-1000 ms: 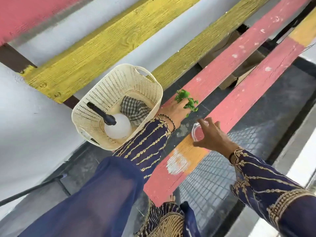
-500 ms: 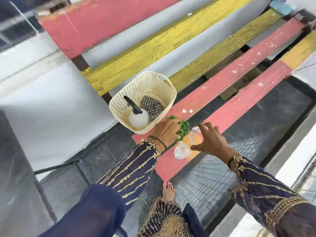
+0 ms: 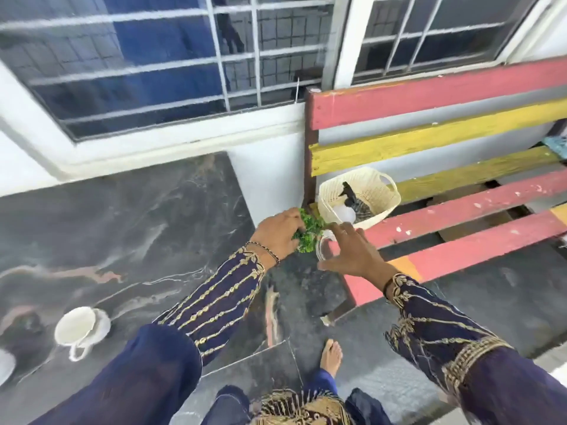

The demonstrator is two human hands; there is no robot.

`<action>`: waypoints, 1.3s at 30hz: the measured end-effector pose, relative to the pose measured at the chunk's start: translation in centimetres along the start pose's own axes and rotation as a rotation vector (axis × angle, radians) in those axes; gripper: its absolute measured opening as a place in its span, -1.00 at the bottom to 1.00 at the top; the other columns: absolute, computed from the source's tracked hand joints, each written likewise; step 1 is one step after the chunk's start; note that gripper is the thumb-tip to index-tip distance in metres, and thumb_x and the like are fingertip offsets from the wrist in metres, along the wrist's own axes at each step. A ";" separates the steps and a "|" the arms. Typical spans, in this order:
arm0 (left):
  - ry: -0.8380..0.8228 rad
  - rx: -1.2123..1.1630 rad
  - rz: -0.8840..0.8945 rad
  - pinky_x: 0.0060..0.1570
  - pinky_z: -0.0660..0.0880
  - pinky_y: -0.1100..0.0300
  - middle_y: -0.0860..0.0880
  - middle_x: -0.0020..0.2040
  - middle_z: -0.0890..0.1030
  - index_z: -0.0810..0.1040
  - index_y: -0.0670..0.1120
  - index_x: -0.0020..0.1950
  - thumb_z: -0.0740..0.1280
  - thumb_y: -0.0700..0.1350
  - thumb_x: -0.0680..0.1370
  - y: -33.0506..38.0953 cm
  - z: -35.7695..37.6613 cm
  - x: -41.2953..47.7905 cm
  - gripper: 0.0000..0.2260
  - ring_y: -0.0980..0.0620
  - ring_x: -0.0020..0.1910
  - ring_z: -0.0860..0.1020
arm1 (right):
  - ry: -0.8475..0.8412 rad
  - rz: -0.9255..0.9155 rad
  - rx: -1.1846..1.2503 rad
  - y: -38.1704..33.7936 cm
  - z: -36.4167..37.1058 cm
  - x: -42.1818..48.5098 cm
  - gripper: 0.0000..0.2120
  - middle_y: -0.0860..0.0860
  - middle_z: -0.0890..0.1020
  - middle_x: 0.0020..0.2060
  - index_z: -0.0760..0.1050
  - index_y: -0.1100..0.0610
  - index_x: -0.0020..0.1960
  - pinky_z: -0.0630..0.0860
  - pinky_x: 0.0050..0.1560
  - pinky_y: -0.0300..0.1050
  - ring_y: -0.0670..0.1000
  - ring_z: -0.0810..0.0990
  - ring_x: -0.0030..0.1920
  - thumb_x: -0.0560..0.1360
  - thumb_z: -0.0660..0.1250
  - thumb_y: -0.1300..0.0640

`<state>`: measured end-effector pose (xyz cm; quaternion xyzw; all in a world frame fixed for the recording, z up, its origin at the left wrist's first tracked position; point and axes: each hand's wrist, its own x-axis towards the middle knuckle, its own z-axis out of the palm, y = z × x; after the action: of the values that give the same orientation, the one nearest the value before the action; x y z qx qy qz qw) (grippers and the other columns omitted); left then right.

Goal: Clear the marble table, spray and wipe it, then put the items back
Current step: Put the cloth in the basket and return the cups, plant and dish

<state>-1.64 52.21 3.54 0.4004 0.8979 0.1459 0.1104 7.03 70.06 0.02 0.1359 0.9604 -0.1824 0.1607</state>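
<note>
1. left hand (image 3: 280, 233) is out over the near-left end of the painted bench (image 3: 460, 240), its grip wrapped around a bunch of green sprigs (image 3: 310, 233), which looks like a small artificial plant.
2. right hand (image 3: 352, 253) sits just right of it, fingers spread over a clear glass vessel (image 3: 323, 248) that stands on the bench slat; whether that grip has closed on the glass or only rests over it, i cannot tell.
3. the sprigs look to sit at the mouth of the glass, so my read is that the two belong together and are being set down or picked up here. which of the two, the view does not settle.
4. just beyond on the bench, a cream basket (image 3: 362, 194) holds a white spray bottle (image 3: 345, 210) with a dark trigger and a checked cloth (image 3: 363, 207). both are in the basket, not in hand, so spraying and wiping are not under way.
5. over on the left, the dark marble counter (image 3: 138, 240) carries a white cup on a saucer (image 3: 81, 328) near its near-left edge, and a further white item is cut off by the frame edge.
6. judgement: this is the clearing stage, and it is not finished. at least the cup and saucer have to come off; spray, wipe and putting things back all look ahead.
</note>
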 end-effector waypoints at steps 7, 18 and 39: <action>0.168 0.011 -0.247 0.24 0.44 0.09 0.04 0.30 0.50 0.61 -0.02 0.10 0.38 -0.15 0.46 -11.0 -7.6 -13.9 -0.78 -0.04 0.26 0.51 | -0.031 -0.199 -0.049 -16.1 0.8 -1.2 -0.09 0.13 0.39 0.35 0.25 -0.04 0.50 0.43 0.33 0.12 0.24 0.40 0.37 0.26 0.55 -0.22; 0.240 -0.032 -0.563 0.23 0.45 0.11 0.03 0.30 0.51 0.64 -0.01 0.05 0.40 -0.19 0.43 -27.1 -11.4 -24.3 -0.78 -0.06 0.21 0.54 | -0.108 -0.405 -0.162 -33.4 4.9 6.0 -0.07 0.03 0.32 0.44 0.21 -0.10 0.51 0.44 0.30 0.24 0.20 0.30 0.43 0.25 0.53 -0.22; 0.284 -0.020 -0.744 0.03 0.51 0.09 0.06 0.24 0.52 0.63 -0.02 0.13 0.36 -0.16 0.48 -48.5 -14.1 -24.8 -0.76 -0.02 0.12 0.57 | -0.103 -0.212 -0.110 -41.2 6.7 27.9 0.01 0.08 0.26 0.50 0.12 0.14 0.59 0.40 0.37 0.23 0.23 0.21 0.48 0.32 0.55 -0.12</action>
<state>-23.17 0.17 1.76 0.0224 0.9865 0.1585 0.0344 -29.81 36.13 -3.25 0.0153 0.9685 -0.1522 0.1967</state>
